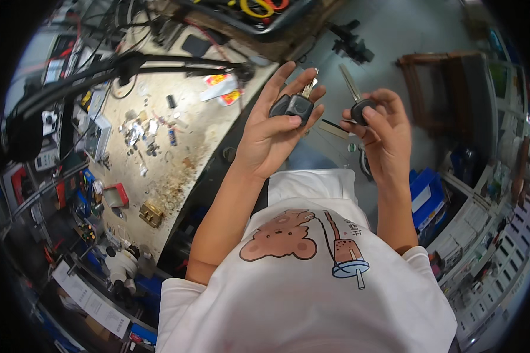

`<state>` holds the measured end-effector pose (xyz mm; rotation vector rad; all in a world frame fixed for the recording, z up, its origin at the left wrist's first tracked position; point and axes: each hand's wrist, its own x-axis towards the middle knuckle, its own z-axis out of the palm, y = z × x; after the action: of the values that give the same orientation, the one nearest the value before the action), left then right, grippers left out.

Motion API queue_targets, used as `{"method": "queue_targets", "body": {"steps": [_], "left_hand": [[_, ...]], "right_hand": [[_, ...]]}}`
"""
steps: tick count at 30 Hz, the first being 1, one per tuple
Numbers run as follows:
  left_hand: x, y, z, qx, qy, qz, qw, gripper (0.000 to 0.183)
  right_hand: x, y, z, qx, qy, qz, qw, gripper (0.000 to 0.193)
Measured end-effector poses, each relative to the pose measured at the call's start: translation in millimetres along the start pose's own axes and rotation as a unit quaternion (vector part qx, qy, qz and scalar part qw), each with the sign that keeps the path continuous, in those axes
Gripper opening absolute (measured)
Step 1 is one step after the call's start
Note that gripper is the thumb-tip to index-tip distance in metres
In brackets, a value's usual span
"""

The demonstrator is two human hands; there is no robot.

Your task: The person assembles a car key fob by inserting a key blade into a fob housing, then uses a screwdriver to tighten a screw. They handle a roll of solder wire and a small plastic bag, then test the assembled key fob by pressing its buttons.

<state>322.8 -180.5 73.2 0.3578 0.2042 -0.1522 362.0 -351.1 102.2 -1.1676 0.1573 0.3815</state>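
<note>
Left hand (275,126) is raised palm-up over the bench (185,150) edge, fingers spread apart and only loosely curled, w/ a dark key fob (293,107) lying across the palm; thumb presses its lower edge. The fob looks like two black rounded plastic shells side by side, glossy, w/ a short silver blade tip poking out at the top near the fingertips. Right hand (384,132) is just beside it, at about the same height, fingers closed on the black round head of a second key (357,97); its long silver blade sticks up and to the left, bare metal, straight. The two keys are near each other but not touching. Both are held in the air in front of the chest, above the gap between bench and floor. On the bench, up by the far edge, lie two small flat packets (224,88) – white w/ red and yellow print, rectangular, one overlapping the other. At the near left sits a small red-edged box (116,194), and next to it a brass-coloured block (151,213). Lower left, a long white paper label (91,300) w/ dark print lies slanted; text too small to tell. To the right, blue bins (427,197) w/ white rectangular labels on the front, and beyond them rows of small drawers (494,247) w/ pale label strips.
</note>
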Motion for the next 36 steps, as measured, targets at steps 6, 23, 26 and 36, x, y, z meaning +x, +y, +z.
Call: {"method": "queue_targets", "body": {"steps": [6, 23, 26, 36], "left_hand": [[55.0, -67.4, 43.2, 0.133, -0.024, -0.026, 0.991, 0.076], [196.7, -118.8, 81.5, -0.086, -0.055, -0.208, 0.973, 0.051], [233.7, -122.9, 97.7, -0.055, -0.089, -0.228, 0.968, 0.053], [369.1, -190.2, 157.8, -0.111, -0.107, -0.316, 0.936, 0.046]], "right_hand": [[-0.3, -18.5, -68.6, 0.133, 0.036, 0.068, 0.988, 0.029], [48.6, -91.9, -132.9, 0.225, 0.086, -0.018, 0.970, 0.048], [68.5, -110.8, -144.6, 0.225, 0.091, -0.049, 0.969, 0.049], [148.6, -176.8, -242.2, 0.274, 0.189, -0.117, 0.936, 0.046]]}}
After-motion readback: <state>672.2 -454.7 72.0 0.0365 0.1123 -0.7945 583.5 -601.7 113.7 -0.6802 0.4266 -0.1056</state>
